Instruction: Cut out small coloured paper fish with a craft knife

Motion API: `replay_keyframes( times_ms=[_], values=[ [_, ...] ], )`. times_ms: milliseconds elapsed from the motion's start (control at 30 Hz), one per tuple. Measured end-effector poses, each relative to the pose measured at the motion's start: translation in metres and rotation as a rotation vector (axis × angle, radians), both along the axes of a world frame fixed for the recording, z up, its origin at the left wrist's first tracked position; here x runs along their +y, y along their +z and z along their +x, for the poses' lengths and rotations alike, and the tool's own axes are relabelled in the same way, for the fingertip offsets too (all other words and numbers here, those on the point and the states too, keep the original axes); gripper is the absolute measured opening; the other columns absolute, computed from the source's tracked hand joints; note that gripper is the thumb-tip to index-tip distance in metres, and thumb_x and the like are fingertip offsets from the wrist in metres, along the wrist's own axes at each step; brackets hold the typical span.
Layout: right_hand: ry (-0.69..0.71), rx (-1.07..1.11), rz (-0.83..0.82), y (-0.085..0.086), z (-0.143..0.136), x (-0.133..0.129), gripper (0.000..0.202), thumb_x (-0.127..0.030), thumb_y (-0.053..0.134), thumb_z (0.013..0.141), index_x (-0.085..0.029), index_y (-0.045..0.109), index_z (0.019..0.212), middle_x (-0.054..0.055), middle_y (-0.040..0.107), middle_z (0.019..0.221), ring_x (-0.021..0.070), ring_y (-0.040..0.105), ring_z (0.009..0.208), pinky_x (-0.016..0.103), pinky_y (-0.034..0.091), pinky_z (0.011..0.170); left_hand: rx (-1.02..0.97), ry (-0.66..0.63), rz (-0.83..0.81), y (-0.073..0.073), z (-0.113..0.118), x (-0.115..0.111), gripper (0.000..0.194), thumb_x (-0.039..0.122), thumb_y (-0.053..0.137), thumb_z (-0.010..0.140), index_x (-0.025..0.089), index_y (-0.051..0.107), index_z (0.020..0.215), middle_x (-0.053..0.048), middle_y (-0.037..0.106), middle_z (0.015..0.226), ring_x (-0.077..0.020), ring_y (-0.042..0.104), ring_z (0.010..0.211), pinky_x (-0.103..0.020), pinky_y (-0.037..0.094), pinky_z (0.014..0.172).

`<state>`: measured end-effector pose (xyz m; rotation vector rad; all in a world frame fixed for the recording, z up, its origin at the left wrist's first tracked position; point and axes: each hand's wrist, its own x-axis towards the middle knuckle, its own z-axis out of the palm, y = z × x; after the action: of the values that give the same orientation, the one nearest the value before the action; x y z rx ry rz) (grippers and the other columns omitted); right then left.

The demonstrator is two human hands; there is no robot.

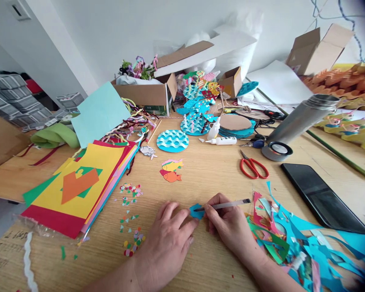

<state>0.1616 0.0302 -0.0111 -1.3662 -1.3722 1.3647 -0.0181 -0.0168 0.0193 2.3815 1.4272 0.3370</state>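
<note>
My left hand (170, 237) lies on the wooden table with its fingers apart, the fingertips against the left edge of a small blue paper piece (197, 211). In my right hand (223, 217) is a grey pen (231, 204), pinched between thumb and fingers, its tip on the blue piece. Above the hands lie paper fish (171, 170) in pink, yellow, red and orange. Farther back is a blue oval with wavy strips (172, 140). Small coloured paper dots (135, 239) are scattered left of my left hand.
Red-handled scissors (253, 167), a black phone (325, 196) and blue scraps (310, 247) lie to the right. Coloured sheets (79, 182) are stacked at left. Glue bottles (225, 140), a metal flask (302, 117) and a cardboard box (142, 93) stand or lie farther back.
</note>
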Motion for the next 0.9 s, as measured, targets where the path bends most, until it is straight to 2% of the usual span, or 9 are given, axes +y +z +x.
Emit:
replay_keyframes(
  times_ms=[400, 900],
  values=[
    [0.008, -0.006, -0.006, -0.0006, 0.0009, -0.0014, 0.019, -0.034, 0.059, 0.083, -0.023, 0.049, 0.072, -0.008, 0.051, 0.044, 0.0112, 0.049, 0.035, 0.020, 0.034, 0.037, -0.009, 0.002, -0.015, -0.0007, 0.0000, -0.0001, 0.044, 0.017, 0.058, 0.092, 0.034, 0.052, 0.132, 0.001, 0.056, 0.123, -0.0255, 0.039, 0.122, -0.048, 0.032, 0.112],
    [0.002, -0.003, 0.009, 0.0024, -0.0002, -0.0002, 0.019, -0.033, 0.061, 0.080, -0.023, 0.048, 0.070, -0.008, 0.050, 0.044, 0.0108, 0.048, 0.035, 0.020, 0.034, 0.036, 0.007, -0.001, -0.033, -0.0009, 0.0006, 0.0006, 0.043, 0.019, 0.058, 0.093, 0.034, 0.051, 0.133, 0.001, 0.054, 0.125, -0.0257, 0.037, 0.124, -0.048, 0.031, 0.112]
  ],
)
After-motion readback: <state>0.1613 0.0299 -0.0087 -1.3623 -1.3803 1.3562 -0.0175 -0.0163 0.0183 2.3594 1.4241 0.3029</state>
